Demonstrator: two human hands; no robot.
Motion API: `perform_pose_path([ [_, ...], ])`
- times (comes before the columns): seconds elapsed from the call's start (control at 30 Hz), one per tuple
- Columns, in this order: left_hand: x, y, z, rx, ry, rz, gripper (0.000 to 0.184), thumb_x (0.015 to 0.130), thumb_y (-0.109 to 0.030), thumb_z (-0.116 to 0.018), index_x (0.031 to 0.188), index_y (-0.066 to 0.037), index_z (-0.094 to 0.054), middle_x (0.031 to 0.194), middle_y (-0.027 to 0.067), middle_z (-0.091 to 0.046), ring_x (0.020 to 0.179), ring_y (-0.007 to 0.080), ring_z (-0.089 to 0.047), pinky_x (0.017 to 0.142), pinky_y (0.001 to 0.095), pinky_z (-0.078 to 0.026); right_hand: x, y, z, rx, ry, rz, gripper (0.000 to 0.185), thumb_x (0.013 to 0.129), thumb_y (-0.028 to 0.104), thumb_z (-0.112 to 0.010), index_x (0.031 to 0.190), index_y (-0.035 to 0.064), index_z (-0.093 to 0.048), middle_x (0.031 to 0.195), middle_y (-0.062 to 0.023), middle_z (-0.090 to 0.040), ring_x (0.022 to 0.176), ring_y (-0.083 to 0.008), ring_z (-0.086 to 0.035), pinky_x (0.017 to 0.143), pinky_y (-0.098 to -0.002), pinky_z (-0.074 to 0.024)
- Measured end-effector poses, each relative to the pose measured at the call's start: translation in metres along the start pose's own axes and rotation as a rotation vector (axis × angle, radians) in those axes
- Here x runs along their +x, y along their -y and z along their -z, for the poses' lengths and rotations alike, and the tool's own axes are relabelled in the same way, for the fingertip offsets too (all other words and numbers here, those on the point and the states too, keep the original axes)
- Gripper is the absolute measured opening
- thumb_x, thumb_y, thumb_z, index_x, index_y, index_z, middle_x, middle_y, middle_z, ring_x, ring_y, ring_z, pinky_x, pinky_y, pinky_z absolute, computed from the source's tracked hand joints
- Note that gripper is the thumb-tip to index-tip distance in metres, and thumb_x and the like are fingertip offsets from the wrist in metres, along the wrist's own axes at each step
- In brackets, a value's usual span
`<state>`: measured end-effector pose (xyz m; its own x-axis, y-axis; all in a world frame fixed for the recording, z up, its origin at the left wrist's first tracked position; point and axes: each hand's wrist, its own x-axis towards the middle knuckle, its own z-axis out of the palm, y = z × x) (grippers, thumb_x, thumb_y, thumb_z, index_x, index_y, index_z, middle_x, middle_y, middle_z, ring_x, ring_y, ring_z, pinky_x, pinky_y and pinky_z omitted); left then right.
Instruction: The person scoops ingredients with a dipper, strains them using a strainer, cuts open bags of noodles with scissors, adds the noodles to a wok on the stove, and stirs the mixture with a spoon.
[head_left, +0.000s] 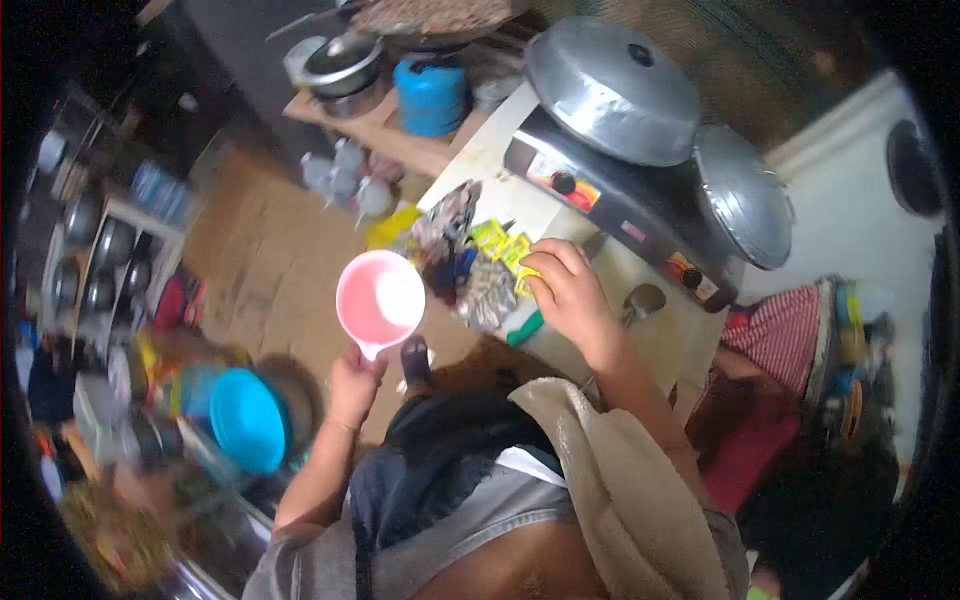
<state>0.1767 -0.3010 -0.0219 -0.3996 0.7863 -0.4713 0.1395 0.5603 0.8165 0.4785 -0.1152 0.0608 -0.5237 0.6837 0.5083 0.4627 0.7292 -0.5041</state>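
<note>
My left hand is closed round the handle of a pink cup, held out over the floor with its open top facing me. At the counter, my right hand has its fingers pinched at the end of a strip of yellow-green packets. Below the packets is a clear plastic bag, with crumpled dark and silvery wrapping beyond it. A green-handled item lies near the counter's edge, left of my right wrist.
A gas stove carries a large lidded metal pot, with a round metal lid beside it. On a wooden shelf is a blue container. A blue basin stands at the lower left. Another person's red clothing shows at the right.
</note>
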Motion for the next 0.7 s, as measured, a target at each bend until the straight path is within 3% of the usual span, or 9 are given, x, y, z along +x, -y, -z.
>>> perform_pose_path([
  [0.13,0.093,-0.034,0.029,-0.012,0.105,-0.116,0.036,0.084,-0.013,-0.066,0.117,0.001,-0.059,0.076,0.0071,-0.064,0.063,0.0111,-0.058,0.058,0.0292,-0.048,0.031,-0.018,-0.004,-0.234,-0.089,-0.256,0.028,0.081,0.007,-0.064,0.108,0.0059,-0.062,0.111,-0.0165,-0.058,0.105,-0.0359,-0.054,0.094,-0.0440,-0.0438],
  [0.2,0.120,-0.070,0.038,0.233,0.117,-0.117,0.036,0.085,-0.017,-0.062,0.118,-0.001,-0.059,0.093,0.0231,-0.069,0.083,0.0283,-0.069,0.071,0.0380,-0.054,0.046,-0.037,0.008,-0.259,-0.202,-0.104,0.033,0.075,0.002,-0.066,0.109,0.0033,-0.062,0.112,-0.0135,-0.059,0.103,-0.0327,-0.057,0.089,-0.0415,-0.0452],
  [0.3,0.150,-0.082,0.041,0.133,0.093,-0.325,0.033,0.082,-0.031,-0.066,0.099,-0.003,-0.065,0.090,0.0199,-0.069,0.084,0.0339,-0.068,0.073,0.0438,-0.053,0.077,-0.046,0.029,-0.357,-0.220,-0.441,0.033,0.086,0.003,-0.063,0.119,0.0031,-0.058,0.113,-0.0111,-0.059,0.106,-0.0264,-0.057,0.093,-0.0370,-0.0464],
  [0.33,0.153,-0.088,0.045,0.134,0.102,-0.289,0.035,0.079,-0.032,-0.069,0.099,-0.004,-0.065,0.095,0.0215,-0.068,0.086,0.0350,-0.067,0.075,0.0451,-0.053,0.073,-0.086,0.037,-0.398,-0.314,-0.319,0.029,0.088,0.018,-0.063,0.111,-0.0007,-0.062,0.114,-0.0187,-0.061,0.109,-0.0334,-0.055,0.095,-0.0415,-0.0443],
  [0.37,0.174,-0.064,0.030,0.170,0.007,-0.380,0.038,0.079,-0.034,-0.071,0.102,-0.005,-0.064,0.095,0.0213,-0.068,0.087,0.0367,-0.066,0.076,0.0454,-0.052,0.082,-0.112,0.055,-0.494,-0.242,-0.481,0.032,0.089,0.015,-0.064,0.116,-0.0015,-0.061,0.117,-0.0182,-0.060,0.112,-0.0316,-0.055,0.099,-0.0416,-0.0422],
  [0.43,0.172,-0.059,0.030,0.143,-0.016,-0.438,0.039,0.080,-0.035,-0.070,0.104,-0.005,-0.062,0.093,0.0208,-0.067,0.085,0.0395,-0.065,0.077,0.0460,-0.052,0.106,-0.149,0.073,-0.336,-0.273,-0.395,0.036,0.091,0.021,-0.064,0.118,-0.0020,-0.059,0.122,-0.0183,-0.058,0.115,-0.0305,-0.053,0.100,-0.0415,-0.0413],
  [0.53,0.141,-0.054,0.044,0.152,-0.030,-0.404,0.025,0.083,-0.021,-0.064,0.101,-0.004,-0.060,0.087,0.0215,-0.066,0.079,0.0381,-0.065,0.071,0.0454,-0.052,0.148,-0.215,0.106,-0.338,-0.262,-0.428,0.043,0.091,0.027,-0.064,0.122,-0.0024,-0.056,0.125,-0.0196,-0.057,0.117,-0.0324,-0.053,0.101,-0.0421,-0.0406],
  [0.57,0.128,-0.056,0.054,0.336,0.009,-0.227,0.026,0.083,-0.019,-0.063,0.105,-0.006,-0.061,0.090,0.0218,-0.066,0.082,0.0381,-0.065,0.072,0.0445,-0.052,0.162,-0.232,0.112,-0.353,-0.281,-0.429,0.045,0.092,0.029,-0.064,0.124,-0.0026,-0.055,0.126,-0.0202,-0.057,0.118,-0.0333,-0.052,0.101,-0.0422,-0.0404],
  [0.7,0.112,0.039,0.071,0.443,-0.074,-0.013,0.032,0.078,-0.017,-0.066,0.107,-0.003,-0.062,0.093,0.0242,-0.066,0.088,0.0389,-0.065,0.078,0.0449,-0.052,0.236,-0.307,0.135,-0.644,-0.190,-0.278,0.057,0.092,0.037,-0.061,0.132,-0.0017,-0.050,0.132,-0.0228,-0.053,0.121,-0.0388,-0.050,0.103,-0.0424,-0.0377],
])
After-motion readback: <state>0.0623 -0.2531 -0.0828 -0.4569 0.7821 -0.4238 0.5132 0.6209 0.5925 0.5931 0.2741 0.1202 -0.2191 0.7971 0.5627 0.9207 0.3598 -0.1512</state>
